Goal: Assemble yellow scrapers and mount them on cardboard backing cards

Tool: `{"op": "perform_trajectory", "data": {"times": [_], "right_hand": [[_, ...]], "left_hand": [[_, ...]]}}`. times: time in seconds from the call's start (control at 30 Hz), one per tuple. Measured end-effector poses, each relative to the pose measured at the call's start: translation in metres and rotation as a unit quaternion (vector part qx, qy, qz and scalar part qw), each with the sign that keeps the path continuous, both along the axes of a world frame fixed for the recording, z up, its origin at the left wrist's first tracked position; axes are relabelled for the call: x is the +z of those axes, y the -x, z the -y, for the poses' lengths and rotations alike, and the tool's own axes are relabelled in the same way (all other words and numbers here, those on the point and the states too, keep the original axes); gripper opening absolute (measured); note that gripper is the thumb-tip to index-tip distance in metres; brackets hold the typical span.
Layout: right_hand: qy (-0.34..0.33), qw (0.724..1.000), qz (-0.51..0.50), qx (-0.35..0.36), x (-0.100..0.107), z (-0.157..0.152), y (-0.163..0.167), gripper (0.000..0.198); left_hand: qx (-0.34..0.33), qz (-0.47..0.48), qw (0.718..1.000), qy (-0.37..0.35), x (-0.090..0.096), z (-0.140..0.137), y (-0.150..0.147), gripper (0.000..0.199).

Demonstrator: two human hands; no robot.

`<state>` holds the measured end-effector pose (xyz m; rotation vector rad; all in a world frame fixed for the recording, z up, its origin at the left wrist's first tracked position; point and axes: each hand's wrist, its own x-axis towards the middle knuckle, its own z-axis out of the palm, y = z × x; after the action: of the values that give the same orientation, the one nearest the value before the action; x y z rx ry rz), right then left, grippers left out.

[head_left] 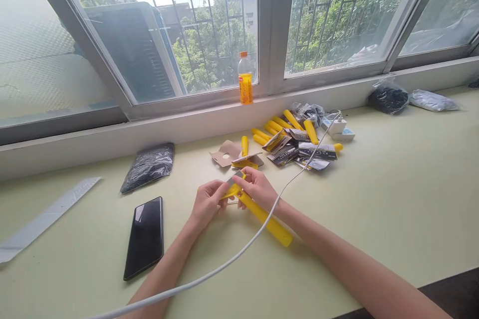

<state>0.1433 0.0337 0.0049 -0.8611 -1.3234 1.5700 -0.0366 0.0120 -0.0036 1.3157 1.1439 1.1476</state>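
Note:
Between both hands is a yellow tool that looks like a scraper, its long handle slanting down to the right and its wide head turned toward the window. A flat grey piece lies across the head. My left hand is closed on the left side of the head, thumb on top. My right hand pinches the right side of the head, thumb against the grey piece. The fingers underneath are partly hidden. Just beyond stands another yellow handle among card packaging, beside an unfolded brown cardboard piece.
Several yellow-handled tools in printed card sleeves are heaped behind my right hand. A white cable crosses above my right forearm. A phone and a black plastic-wrapped packet are at left. A drink bottle stands by the window.

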Motion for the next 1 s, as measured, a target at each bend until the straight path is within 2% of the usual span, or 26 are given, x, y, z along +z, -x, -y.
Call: {"op": "perform_trajectory", "data": {"times": [0.1, 0.33, 0.7, 0.87, 1.0], "right_hand": [[0.035, 0.999, 0.01, 0.021, 0.0023, 0.0003, 0.0001, 0.049], [-0.039, 0.998, 0.054, -0.014, -0.0054, -0.0011, 0.0019, 0.044], [-0.077, 0.995, 0.051, -0.031, -0.0042, 0.0006, 0.0012, 0.042], [-0.063, 0.997, 0.039, -0.026, -0.0028, -0.0006, 0.0007, 0.04], [-0.053, 0.998, 0.035, -0.027, -0.0017, -0.0021, -0.0006, 0.039]], "left_hand": [[0.014, -0.023, 0.999, -0.024, -0.0039, -0.0014, -0.0006, 0.043], [-0.01, -0.042, 0.999, -0.023, -0.0063, 0.0, -0.0012, 0.045], [-0.015, -0.008, 1.0, -0.01, -0.0031, -0.0012, -0.0041, 0.045], [-0.053, 0.054, 0.997, 0.034, -0.0038, -0.003, 0.0013, 0.039], [-0.068, 0.087, 0.993, 0.042, -0.0045, -0.0036, 0.004, 0.038]]}}
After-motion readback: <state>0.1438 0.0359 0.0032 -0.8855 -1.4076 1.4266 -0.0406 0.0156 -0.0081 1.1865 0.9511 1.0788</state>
